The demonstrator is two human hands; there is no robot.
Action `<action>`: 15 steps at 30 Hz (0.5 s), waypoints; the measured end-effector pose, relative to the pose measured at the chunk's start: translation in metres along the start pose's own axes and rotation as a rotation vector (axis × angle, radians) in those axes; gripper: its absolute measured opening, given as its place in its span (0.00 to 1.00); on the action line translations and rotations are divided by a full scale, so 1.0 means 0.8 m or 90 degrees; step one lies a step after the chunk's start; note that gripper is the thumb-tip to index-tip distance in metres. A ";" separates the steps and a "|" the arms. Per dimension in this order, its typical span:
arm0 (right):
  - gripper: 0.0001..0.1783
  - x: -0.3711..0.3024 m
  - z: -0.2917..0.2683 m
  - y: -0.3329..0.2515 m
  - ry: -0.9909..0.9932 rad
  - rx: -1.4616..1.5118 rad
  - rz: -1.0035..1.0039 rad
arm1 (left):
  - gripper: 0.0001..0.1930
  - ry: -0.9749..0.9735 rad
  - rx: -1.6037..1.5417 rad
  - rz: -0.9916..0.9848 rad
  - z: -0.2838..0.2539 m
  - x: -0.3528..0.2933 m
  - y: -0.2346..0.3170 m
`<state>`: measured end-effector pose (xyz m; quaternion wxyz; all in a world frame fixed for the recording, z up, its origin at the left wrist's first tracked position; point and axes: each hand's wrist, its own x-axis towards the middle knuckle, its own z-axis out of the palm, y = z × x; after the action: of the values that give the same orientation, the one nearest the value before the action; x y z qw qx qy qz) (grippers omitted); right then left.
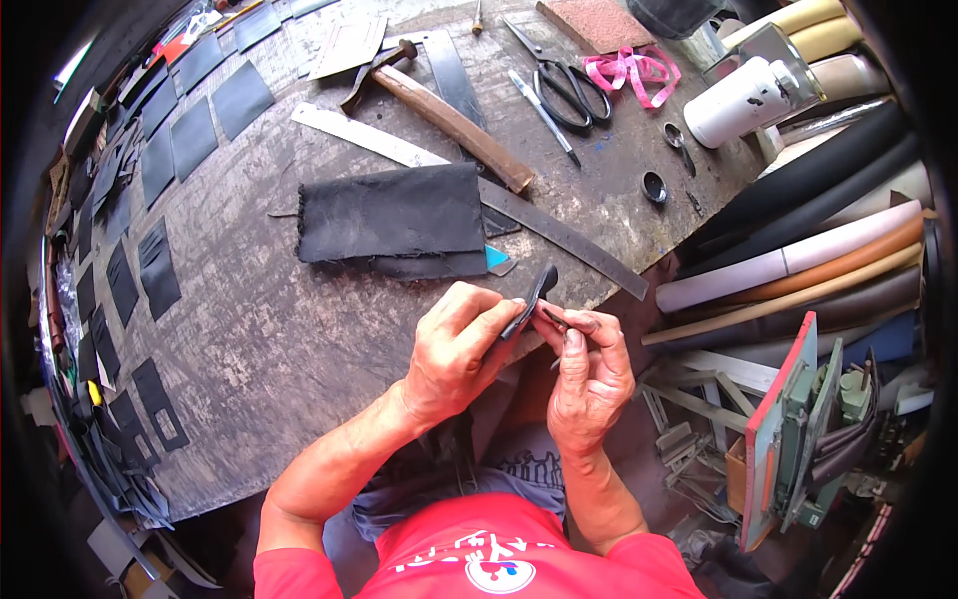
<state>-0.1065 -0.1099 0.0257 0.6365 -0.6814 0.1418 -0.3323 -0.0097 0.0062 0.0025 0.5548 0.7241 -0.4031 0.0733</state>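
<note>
Near the table's front edge, my left hand [451,344] is closed on a small curved black leather piece [540,285], held up between thumb and fingers. Close beside it, my right hand [591,384] pinches a small thin dark thing [555,317] against the leather's lower side; its kind cannot be made out. Just beyond my hands lies a folded black leather sheet [389,220] with frayed edges. A turquoise-and-grey tip [497,258] pokes out from under its right corner. The sheet partly covers a long metal ruler [569,240].
On the worn table [269,379] lie a wooden-handled hammer [454,128], black scissors [569,92], a pen [544,115] and a pink tape measure [639,72]. A white bottle [726,112] stands far right. Black leather cuts [239,98] line the left. Material rolls [798,262] stack beyond the right edge.
</note>
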 end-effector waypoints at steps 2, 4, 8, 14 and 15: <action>0.10 0.007 -0.009 -0.006 -0.007 -0.151 -0.063 | 0.19 -0.005 0.007 0.012 -0.001 0.000 0.002; 0.10 0.019 -0.017 -0.025 -0.075 -0.318 -0.141 | 0.20 -0.009 0.012 0.024 -0.002 -0.001 0.003; 0.13 0.030 -0.020 -0.040 -0.119 -0.456 -0.218 | 0.21 -0.006 0.029 0.063 -0.002 0.005 0.002; 0.14 0.034 -0.028 -0.056 -0.210 -0.479 -0.255 | 0.21 -0.011 0.049 0.086 -0.003 0.003 0.002; 0.14 0.034 -0.029 -0.058 -0.217 -0.472 -0.255 | 0.21 -0.011 0.050 0.085 -0.003 0.003 0.002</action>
<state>-0.1119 -0.1377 0.0772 0.2869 -0.9224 0.0100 -0.2584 -0.0085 0.0069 0.0059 0.5162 0.7175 -0.4521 0.1196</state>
